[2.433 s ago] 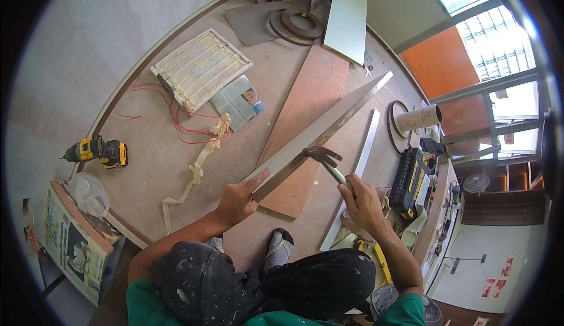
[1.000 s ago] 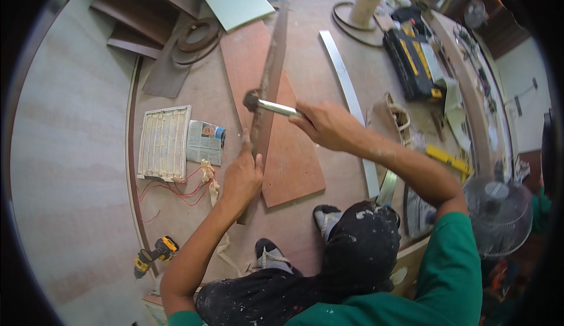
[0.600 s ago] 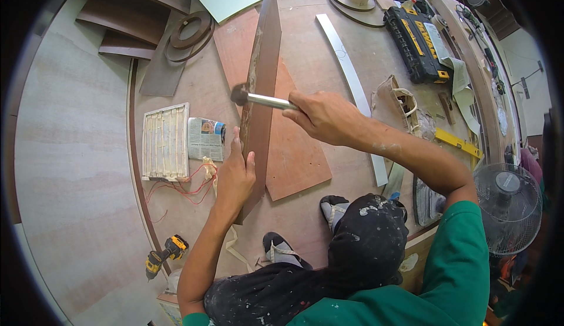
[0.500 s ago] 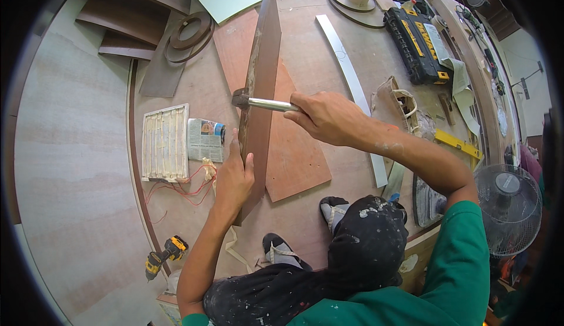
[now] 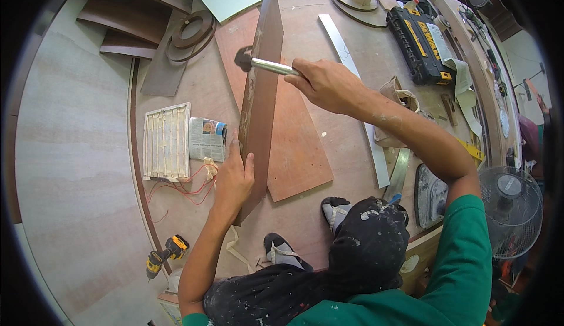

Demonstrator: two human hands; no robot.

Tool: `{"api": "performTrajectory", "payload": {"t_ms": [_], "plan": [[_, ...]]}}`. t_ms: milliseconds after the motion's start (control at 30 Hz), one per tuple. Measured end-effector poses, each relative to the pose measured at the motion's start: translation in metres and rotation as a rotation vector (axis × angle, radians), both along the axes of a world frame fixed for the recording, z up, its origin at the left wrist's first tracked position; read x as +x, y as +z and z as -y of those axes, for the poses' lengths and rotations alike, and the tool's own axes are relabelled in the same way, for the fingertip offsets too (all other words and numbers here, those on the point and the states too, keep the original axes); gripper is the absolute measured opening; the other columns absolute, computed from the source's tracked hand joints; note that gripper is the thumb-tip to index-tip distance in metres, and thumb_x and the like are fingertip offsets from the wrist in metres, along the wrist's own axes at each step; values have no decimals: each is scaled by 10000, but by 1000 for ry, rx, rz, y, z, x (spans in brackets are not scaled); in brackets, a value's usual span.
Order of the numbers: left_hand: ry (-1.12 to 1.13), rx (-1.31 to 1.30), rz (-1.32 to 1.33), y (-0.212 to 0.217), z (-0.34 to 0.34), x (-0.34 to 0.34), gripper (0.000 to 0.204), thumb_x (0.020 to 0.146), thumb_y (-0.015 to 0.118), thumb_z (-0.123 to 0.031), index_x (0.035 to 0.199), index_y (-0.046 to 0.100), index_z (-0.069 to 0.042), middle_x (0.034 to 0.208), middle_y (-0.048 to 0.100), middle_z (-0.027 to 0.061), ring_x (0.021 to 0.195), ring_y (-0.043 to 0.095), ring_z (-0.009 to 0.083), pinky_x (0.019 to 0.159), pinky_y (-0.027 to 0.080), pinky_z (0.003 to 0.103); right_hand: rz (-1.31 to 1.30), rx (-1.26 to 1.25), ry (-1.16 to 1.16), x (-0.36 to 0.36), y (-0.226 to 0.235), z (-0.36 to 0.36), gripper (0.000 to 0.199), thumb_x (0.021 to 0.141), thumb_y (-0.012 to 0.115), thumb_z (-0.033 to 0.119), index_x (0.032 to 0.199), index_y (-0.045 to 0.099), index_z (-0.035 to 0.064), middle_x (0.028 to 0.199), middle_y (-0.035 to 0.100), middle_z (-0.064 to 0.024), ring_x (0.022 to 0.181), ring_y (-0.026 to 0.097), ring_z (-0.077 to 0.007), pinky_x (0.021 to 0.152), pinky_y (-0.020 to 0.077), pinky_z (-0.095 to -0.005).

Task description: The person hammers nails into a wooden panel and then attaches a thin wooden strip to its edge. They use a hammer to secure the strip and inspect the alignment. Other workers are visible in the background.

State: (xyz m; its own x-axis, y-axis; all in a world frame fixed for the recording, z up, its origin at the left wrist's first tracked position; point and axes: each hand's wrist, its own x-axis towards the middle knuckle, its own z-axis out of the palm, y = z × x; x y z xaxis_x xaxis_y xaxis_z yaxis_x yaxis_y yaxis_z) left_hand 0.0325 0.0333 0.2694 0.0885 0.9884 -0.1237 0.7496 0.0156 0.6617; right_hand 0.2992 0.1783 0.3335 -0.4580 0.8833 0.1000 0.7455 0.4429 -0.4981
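My right hand (image 5: pixel 329 85) is closed round the handle of a hammer (image 5: pixel 271 66). The dark hammer head is over the upper stretch of a brown board's narrow edge; whether it touches the wood I cannot tell. That brown board (image 5: pixel 262 97) stands on edge in front of me, tilted a little, its narrow edge rough and streaked. Lower down, my left hand (image 5: pixel 234 179) grips the board, with the thumb on its broad face and the fingers along the other side. Beneath and behind it lies a reddish plywood panel (image 5: pixel 299 161).
To the left are a slatted white frame (image 5: pixel 167 141), folded newspaper (image 5: pixel 207 141), red wires and a yellow-black cordless drill (image 5: pixel 167 255). A pale metal strip (image 5: pixel 355 91), black tool case (image 5: pixel 418 47) and standing fan (image 5: pixel 508 208) are on the right. Coiled edging (image 5: pixel 191 35) lies at back left.
My right hand has carried the hammer farther away along the board's edge, up from a lower spot. The left hand keeps its hold on the board, which has barely moved.
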Motion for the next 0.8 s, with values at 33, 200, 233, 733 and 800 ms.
{"api": "performTrajectory", "payload": {"t_ms": [33,200,233,733,800], "plan": [[-1,-6,-1,-1,-1,0,645,1031,547,-156,1600,291,9,1356,585,377,1221,604,535,1018,490,517,31,-9,6,-1,-3,-2,386,1074,572,368,962,617,1,670,615,-193,588,606,-374,598,461,-503],[13,-28,2,5,1,2,645,1032,543,-160,1597,289,20,1357,585,374,1229,592,540,1028,482,521,66,-46,-12,-4,2,-16,393,1077,542,374,1008,646,1,717,668,-199,654,659,-395,648,503,-523],[14,-40,-4,8,-1,4,643,1033,542,-162,1596,290,21,1361,583,373,1232,590,540,1031,479,523,74,-45,-15,-3,-1,-19,395,1077,541,374,1011,648,0,717,668,-200,657,660,-395,649,503,-524],[29,-48,-8,6,-1,2,637,1033,532,-168,1596,287,2,1358,571,384,1185,595,554,990,494,547,99,-28,-94,1,-4,-45,423,1072,559,383,983,655,-19,724,673,-215,664,659,-398,644,492,-518],[12,17,-24,3,0,1,643,1027,543,-170,1587,290,23,1294,598,390,1105,622,550,929,510,552,135,-23,-95,3,3,-50,430,1074,553,387,986,652,-22,737,680,-217,666,659,-399,645,493,-517]]}}
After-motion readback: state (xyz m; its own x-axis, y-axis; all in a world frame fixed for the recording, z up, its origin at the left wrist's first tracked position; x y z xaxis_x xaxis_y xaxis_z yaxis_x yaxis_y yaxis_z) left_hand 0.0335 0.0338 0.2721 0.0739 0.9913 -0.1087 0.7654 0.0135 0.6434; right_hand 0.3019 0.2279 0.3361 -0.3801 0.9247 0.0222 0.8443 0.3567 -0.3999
